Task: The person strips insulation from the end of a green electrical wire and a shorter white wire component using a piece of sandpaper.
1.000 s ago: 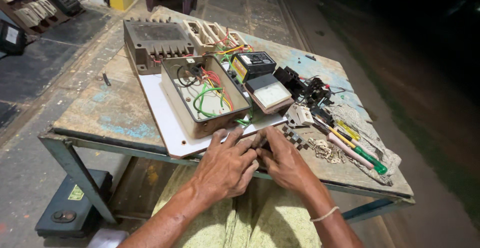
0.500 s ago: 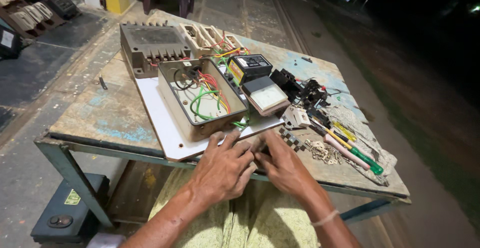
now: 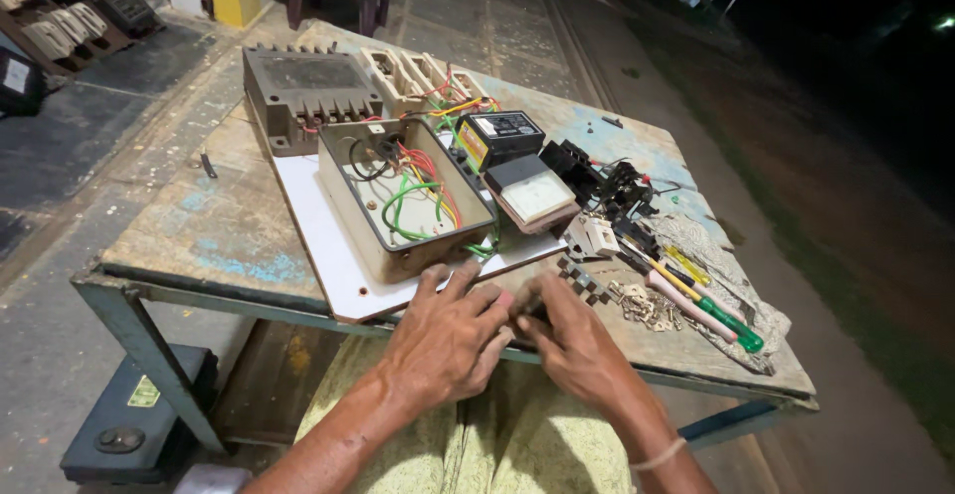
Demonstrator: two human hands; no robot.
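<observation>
Head view: I see my left hand (image 3: 448,340) and right hand (image 3: 572,340) meeting at the near edge of a worn table (image 3: 199,225). Both sets of fingertips pinch a small dark part (image 3: 525,310) between them; I cannot tell what it is. Just beyond lies an open box (image 3: 403,196) of coloured wires on a white board (image 3: 328,245). Screwdrivers (image 3: 696,300) rest on a cloth (image 3: 726,265) to the right.
</observation>
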